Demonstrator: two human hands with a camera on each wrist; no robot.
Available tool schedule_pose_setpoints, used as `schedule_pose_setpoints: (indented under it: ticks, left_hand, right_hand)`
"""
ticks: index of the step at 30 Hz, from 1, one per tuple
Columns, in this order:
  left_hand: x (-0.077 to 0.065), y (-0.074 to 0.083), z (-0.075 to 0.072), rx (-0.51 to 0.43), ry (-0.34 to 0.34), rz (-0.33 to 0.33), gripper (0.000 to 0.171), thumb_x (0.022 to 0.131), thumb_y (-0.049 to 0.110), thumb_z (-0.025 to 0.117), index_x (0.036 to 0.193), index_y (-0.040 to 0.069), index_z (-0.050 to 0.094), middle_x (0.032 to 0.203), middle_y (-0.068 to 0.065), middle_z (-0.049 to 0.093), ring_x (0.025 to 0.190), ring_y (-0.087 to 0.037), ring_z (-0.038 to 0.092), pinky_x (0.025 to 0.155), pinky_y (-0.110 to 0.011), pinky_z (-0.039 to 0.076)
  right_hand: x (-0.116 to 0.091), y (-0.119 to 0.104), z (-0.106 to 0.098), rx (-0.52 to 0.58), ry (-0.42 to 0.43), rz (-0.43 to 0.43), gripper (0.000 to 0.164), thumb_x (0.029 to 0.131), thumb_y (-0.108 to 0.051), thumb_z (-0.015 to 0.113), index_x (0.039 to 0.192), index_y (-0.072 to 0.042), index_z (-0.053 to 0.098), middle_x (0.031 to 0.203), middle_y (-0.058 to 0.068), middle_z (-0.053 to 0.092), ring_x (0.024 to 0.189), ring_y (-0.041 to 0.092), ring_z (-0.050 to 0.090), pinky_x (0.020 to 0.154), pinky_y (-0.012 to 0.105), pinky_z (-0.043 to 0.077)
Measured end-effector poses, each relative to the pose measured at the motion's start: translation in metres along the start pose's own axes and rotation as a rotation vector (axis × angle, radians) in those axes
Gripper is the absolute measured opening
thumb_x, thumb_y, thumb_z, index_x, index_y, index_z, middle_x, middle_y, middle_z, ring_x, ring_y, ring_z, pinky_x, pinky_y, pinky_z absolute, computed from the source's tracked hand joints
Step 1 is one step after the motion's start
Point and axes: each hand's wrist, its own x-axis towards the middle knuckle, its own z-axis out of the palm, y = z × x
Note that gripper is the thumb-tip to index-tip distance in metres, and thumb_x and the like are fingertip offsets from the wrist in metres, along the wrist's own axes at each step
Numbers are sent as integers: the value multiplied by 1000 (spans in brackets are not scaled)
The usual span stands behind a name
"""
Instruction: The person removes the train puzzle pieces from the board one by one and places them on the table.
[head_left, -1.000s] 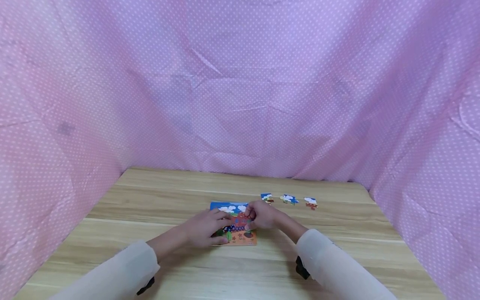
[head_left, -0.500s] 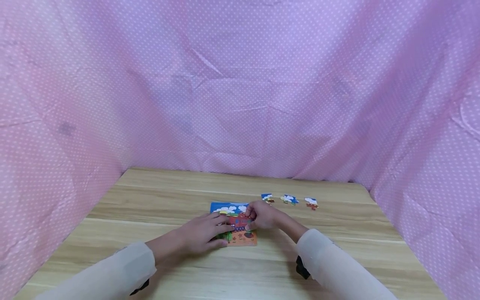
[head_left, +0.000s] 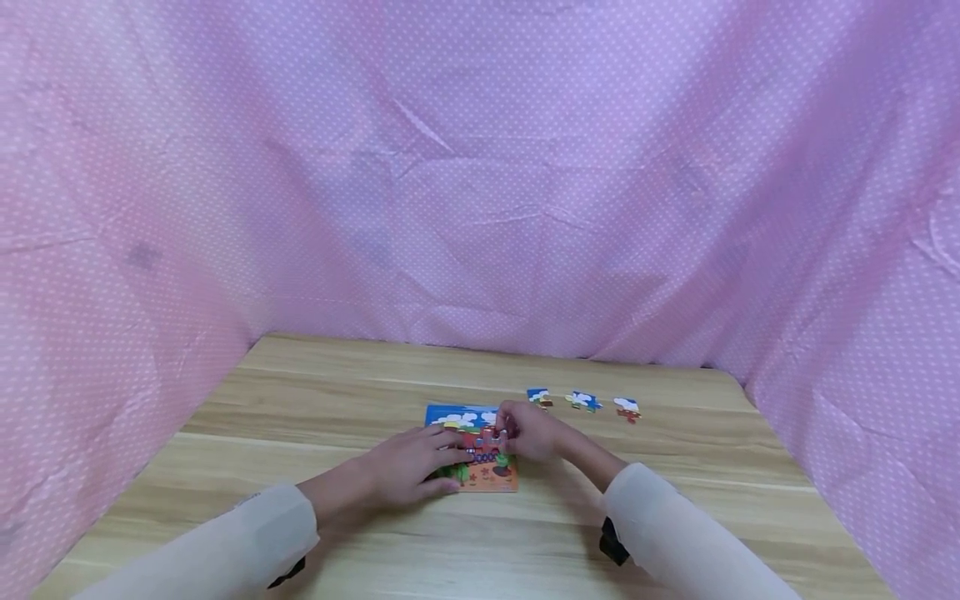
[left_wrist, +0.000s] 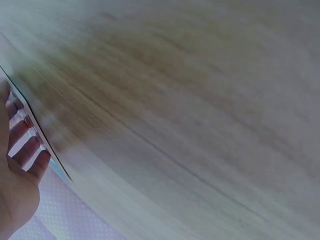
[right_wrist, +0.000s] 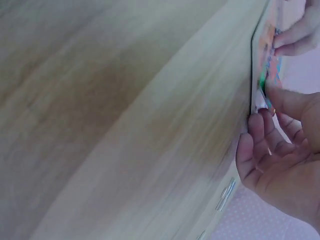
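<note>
A jigsaw puzzle (head_left: pixel 491 481) lies on the wooden table, its picture showing blue sky, white clouds, a red train and orange ground. My left hand (head_left: pixel 405 468) rests with spread fingers over the left side of the picture, hiding that part. At the right edge my right hand (head_left: pixel 531 432) pinches a small reddish puzzle piece (head_left: pixel 495 438) between thumb and fingers, close over the picture. In the right wrist view the thumb and curled fingers meet at the board's edge, and most of the piece is hidden by them.
Three loose puzzle pieces lie in a row behind the right hand: a left one (head_left: pixel 539 397), a middle one (head_left: pixel 583 401) and a right one (head_left: pixel 627 408). Pink dotted cloth (head_left: pixel 480 250) hangs around the back and sides of the table (head_left: pixel 337 375).
My left hand has drawn back slightly, uncovering more of the train. My right thumb has shifted up, so a green plant near the right edge now shows. The head view has moved slightly.
</note>
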Motion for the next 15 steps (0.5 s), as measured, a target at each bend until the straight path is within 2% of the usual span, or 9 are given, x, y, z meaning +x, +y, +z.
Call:
schedule_pose_setpoints:
  ticks: [4, 9, 15]
  left_hand:
    - [1, 0, -1, 5, -3, -1, 54, 106, 55, 44, 150, 24, 54, 154, 0, 48, 144, -24, 41, 116, -51, 37]
    - [2, -1, -1, 4, 0, 1, 53, 106, 53, 48, 148, 23, 56, 154, -1, 49, 144, -26, 42, 115, -52, 38]
    - [2, -2, -1, -9, -9, 0, 51, 105, 52, 50, 147, 23, 57, 154, 0, 49, 144, -25, 42, 114, -52, 39]
  right_hand:
    - [-3, 1, -4, 40, 37, -50, 9, 98, 4, 62, 98, -5, 62, 92, 4, 62, 84, 17, 56, 73, 31, 49]
    - [-6, 7, -9, 78, 85, -94, 9, 97, 4, 62, 98, -5, 64, 93, 6, 64, 86, 17, 58, 75, 30, 50]
    - [-15, 14, -20, 107, 135, -51, 12, 98, 4, 61, 101, -7, 66, 95, 3, 65, 89, 18, 59, 77, 30, 52]
